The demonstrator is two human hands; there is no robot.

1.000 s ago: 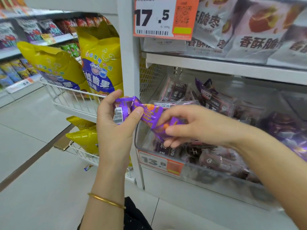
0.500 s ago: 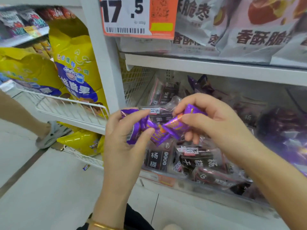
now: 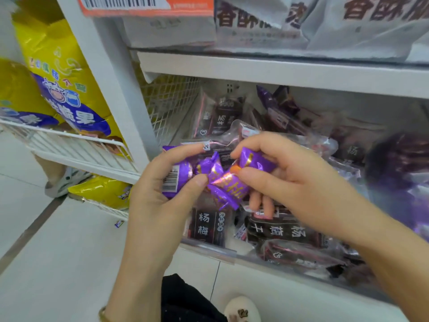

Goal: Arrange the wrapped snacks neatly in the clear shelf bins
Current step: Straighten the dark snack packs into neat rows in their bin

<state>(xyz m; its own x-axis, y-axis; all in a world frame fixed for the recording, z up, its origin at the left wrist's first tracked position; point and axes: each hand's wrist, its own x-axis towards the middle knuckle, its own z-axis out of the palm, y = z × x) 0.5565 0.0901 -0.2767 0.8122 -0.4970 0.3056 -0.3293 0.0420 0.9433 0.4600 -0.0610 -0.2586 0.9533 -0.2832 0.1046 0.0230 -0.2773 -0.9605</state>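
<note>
Wrappers (image 3: 223, 185) of crinkled, glossy purple foil

Dark snack packets (image 3: 204, 225) read "杨梅"; white bags (image 3: 362, 31) above show "香酥"; a yellow bag (image 3: 58, 54) reads "脆果"; a barcode marks the purple snack (image 3: 176, 180).

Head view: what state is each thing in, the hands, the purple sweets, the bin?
Left hand, grips a purple snack by its barcode end.
Right hand, pinches another purple snack.
Purple snacks, wrapped, held between both hands.
Clear bin, filled with dark packets.
Dark packets, sealed, jumbled, facing different ways.
Yellow bags, upright in a wire basket.
</note>
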